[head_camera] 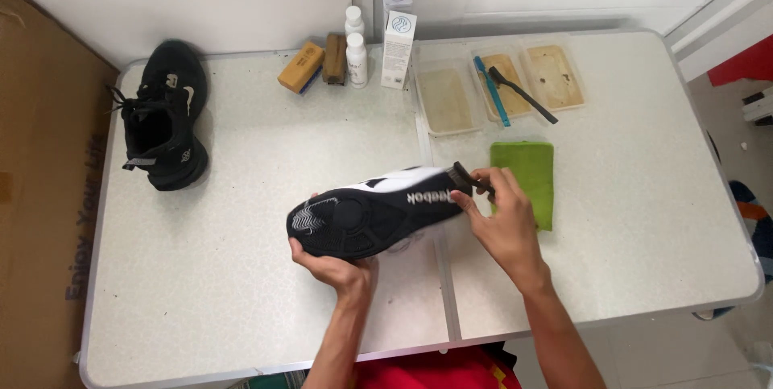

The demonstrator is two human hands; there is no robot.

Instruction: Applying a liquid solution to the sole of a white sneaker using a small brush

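Left hand [334,268] cups the shoe [374,216] from below, sole up over the table [241,276], long axis running left-right; right hand [503,212] pinches a small brush [467,177] at its right-hand end, the nearer hand there

A black-soled white shoe [370,212], an all-black shoe [165,119], a green cloth [527,180], and a pale speckled table [241,276].

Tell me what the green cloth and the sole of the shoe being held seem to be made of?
The green cloth looks like soft microfibre: matte, slightly fuzzy, folded flat. The shoe sole, held by the left hand, looks like black rubber: matte, with moulded tread patterns. The right hand holds a small brush whose bristles are probably plastic.
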